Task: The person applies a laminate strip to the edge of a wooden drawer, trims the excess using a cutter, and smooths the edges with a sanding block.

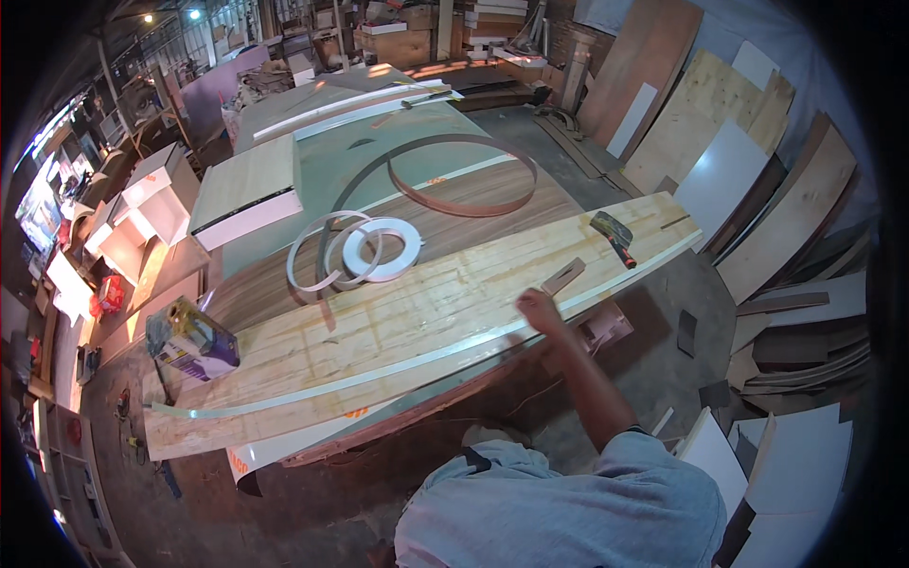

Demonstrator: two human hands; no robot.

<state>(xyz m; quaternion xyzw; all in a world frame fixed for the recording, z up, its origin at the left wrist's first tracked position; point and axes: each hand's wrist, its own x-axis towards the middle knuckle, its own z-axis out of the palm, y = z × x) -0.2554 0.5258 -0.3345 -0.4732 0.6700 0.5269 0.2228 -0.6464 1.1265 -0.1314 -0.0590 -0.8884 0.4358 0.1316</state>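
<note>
My right hand (pixel 540 310) rests on the near edge of a long pale plywood board (pixel 407 303) lying across the workbench. It touches a thin white edge strip (pixel 379 364) that runs along that edge and curls up at the far left end. Whether the fingers grip the strip is too small to tell. A small wooden block (pixel 563 276) lies just beyond the hand. Farther right on the board lies a hand tool with a red handle (pixel 615 239). My left hand is out of sight.
Loose coils of white edge banding (pixel 365 250) and a large brown banding loop (pixel 464 178) lie on the bench behind the board. A colourful box (pixel 194 341) sits at the board's left end. Panels and offcuts lean and lie at the right (pixel 757 180).
</note>
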